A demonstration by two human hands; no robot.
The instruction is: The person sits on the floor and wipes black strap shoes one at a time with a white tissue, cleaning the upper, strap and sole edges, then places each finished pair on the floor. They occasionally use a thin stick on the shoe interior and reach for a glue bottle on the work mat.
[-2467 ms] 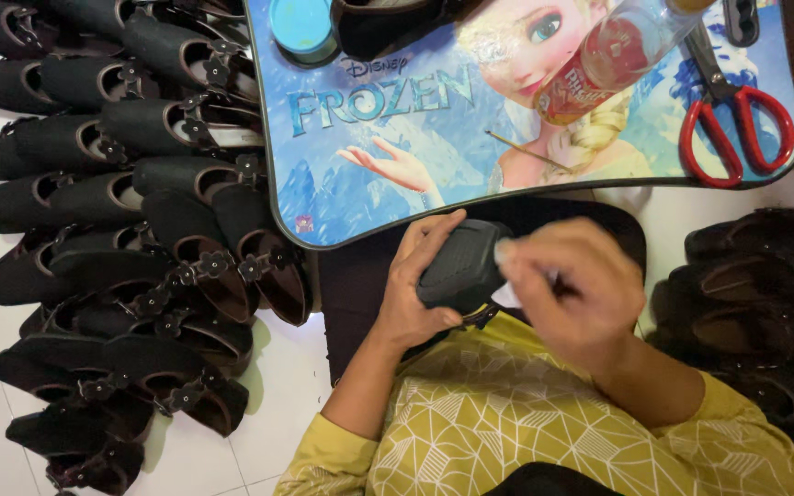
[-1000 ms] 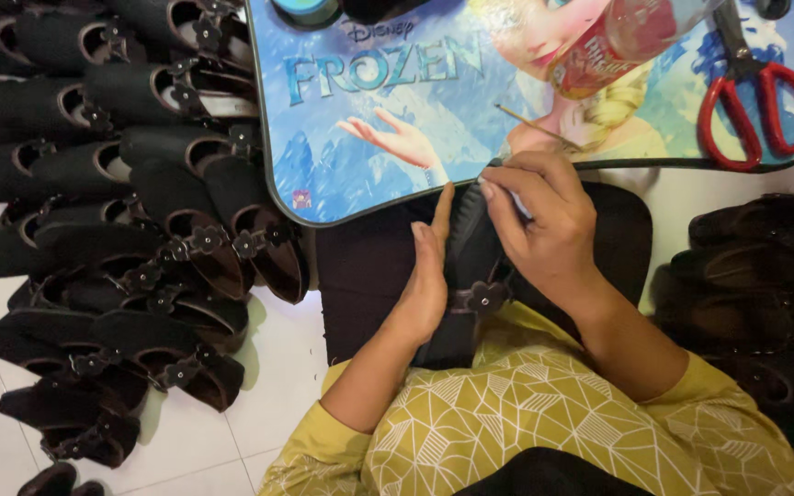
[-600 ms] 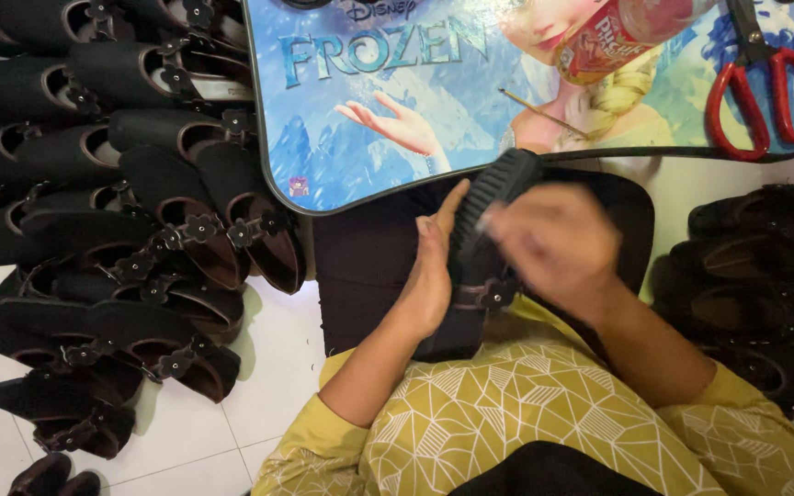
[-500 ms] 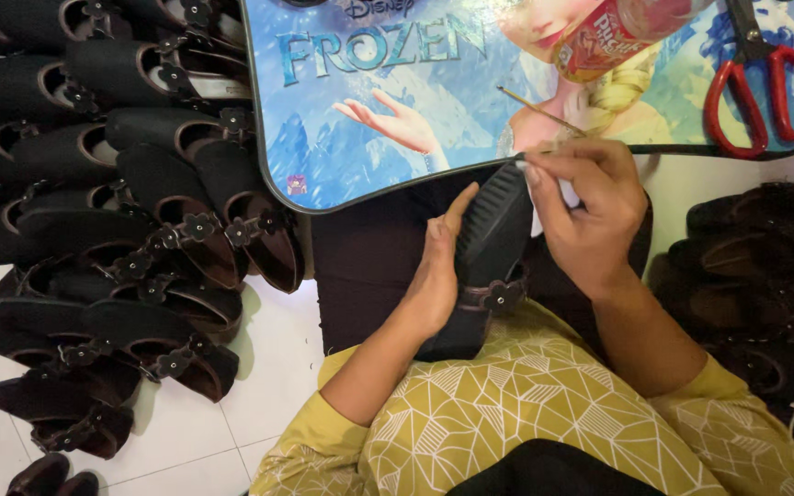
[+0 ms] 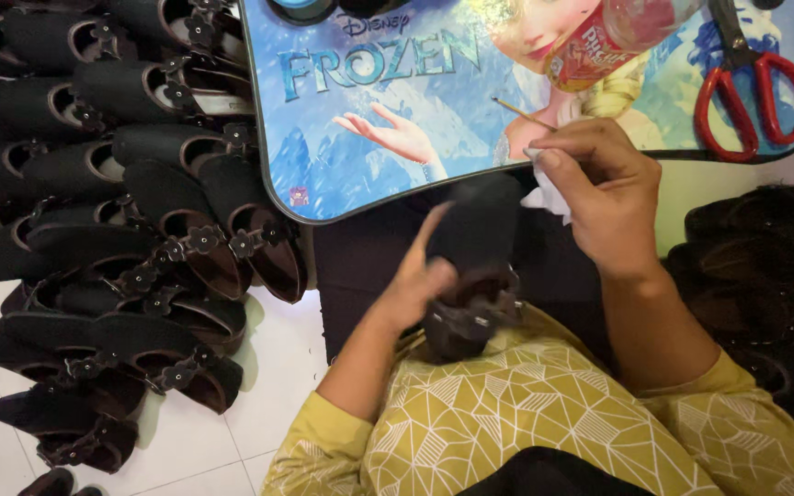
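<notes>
Risen off the black shoe (image 5: 472, 266) (blurred, flower-trimmed), right hand (image 5: 599, 188) hovers

– What finish is seen on the black shoe (image 5: 475, 266)?
– A matt, suede-like upper is shown.
– And the lap table (image 5: 397, 119)?
– A glossy printed top; the scissors (image 5: 754, 87) are handled in smooth red plastic.

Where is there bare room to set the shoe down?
Free: white floor tile between the shoe pile and the left hand; tray middle, left of the right hand. Crowded: scissors corner, dark shoes at right.
</notes>
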